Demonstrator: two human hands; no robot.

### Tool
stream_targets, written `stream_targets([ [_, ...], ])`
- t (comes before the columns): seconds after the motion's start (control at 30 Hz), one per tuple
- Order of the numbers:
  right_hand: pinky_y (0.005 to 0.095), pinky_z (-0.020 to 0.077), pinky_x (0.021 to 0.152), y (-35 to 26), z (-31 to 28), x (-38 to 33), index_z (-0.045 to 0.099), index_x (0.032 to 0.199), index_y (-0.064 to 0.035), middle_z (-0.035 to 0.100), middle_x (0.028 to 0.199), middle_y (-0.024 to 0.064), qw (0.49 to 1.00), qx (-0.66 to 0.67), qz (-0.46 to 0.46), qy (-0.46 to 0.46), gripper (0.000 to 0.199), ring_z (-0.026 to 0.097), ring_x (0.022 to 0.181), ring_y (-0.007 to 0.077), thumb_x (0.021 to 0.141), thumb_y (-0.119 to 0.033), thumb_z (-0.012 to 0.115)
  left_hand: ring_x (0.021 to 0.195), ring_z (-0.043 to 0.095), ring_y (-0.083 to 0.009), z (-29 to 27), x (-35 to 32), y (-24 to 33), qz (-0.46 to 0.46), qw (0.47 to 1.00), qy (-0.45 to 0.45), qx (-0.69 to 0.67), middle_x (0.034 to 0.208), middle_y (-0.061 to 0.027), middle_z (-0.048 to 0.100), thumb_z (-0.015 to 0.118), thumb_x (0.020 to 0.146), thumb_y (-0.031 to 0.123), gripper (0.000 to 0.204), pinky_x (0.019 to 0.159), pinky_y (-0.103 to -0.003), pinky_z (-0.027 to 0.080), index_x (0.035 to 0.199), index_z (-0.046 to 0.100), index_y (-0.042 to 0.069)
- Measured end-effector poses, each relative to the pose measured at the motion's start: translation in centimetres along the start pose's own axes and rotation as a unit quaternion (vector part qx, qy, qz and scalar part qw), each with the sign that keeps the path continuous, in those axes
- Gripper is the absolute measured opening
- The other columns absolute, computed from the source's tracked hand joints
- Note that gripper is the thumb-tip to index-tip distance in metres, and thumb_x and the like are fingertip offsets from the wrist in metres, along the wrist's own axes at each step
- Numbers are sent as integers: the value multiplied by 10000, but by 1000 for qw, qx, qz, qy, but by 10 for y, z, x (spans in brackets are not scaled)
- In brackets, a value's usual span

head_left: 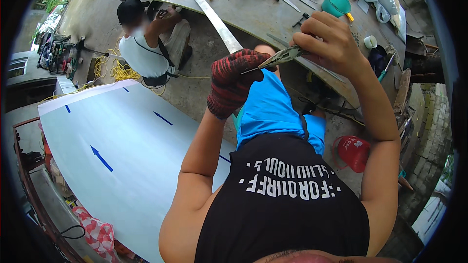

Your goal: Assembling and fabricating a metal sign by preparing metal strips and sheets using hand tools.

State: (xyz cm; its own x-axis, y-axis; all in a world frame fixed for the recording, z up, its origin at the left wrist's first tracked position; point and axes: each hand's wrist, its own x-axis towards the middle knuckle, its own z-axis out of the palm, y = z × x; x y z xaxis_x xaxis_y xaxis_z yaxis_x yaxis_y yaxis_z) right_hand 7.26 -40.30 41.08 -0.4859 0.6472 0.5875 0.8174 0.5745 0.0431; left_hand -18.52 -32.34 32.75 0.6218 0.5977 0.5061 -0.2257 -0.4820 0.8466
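Observation:
My left hand (233, 82) wears a red-and-black knit glove and is closed around the near end of a long flat metal strip (210, 13) that runs away toward the workbench. My bare right hand (329, 43) grips a pair of pliers (282, 57). The plier jaws point left and meet the gloved hand at a thin piece of wire or metal. Both hands are raised in front of my chest, above my blue shorts.
A large white sheet (122, 151) with blue arrows lies at the lower left. Another person (146, 44) crouches beyond it beside yellow cord (113, 69). The grey workbench (253, 12) carries pliers, cutters, a teal cup (336, 4) and tape. A red bag (354, 152) lies on the ground.

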Motion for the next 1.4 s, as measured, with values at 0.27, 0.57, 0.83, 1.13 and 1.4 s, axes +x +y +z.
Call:
stream_targets([
  [0.27,384,521,684,2,-3,-5,654,1042,-111,587,917,47,999,2,44,-28,389,619,832,261,691,-140,820,950,743,-284,5,12,-1,7,999,-1,-54,1033,-141,743,757,827,-43,314,814,-349,581,1127,728,46],
  [0.57,423,576,859,-97,1,-67,591,1202,17,674,1054,149,621,569,505,189,332,708,957,284,1044,-273,619,948,679,-294,67,78,-4,102,994,-1,26,1017,-120,657,647,891,-105,267,854,-355,544,1100,611,56],
  [0.83,448,567,786,-156,49,-50,546,1226,-4,682,1035,174,348,790,404,301,531,731,956,353,1113,-486,356,986,640,-218,136,113,-48,68,977,-1,-204,1019,-68,632,630,968,-30,133,983,-358,503,1055,572,51],
  [1.13,529,580,861,-142,59,-50,543,1218,6,667,1025,165,316,797,360,367,503,725,908,335,1135,-432,312,1015,627,-187,154,107,-51,17,994,40,-102,1017,-71,629,673,952,-19,218,1024,-369,480,1083,527,76],
  [1.4,496,599,796,-144,63,-51,559,1192,12,673,1000,158,320,797,378,346,516,731,862,319,1136,-436,311,973,630,-191,155,105,-70,66,987,54,-137,1021,-67,619,645,984,14,211,956,-371,516,1129,507,80],
])
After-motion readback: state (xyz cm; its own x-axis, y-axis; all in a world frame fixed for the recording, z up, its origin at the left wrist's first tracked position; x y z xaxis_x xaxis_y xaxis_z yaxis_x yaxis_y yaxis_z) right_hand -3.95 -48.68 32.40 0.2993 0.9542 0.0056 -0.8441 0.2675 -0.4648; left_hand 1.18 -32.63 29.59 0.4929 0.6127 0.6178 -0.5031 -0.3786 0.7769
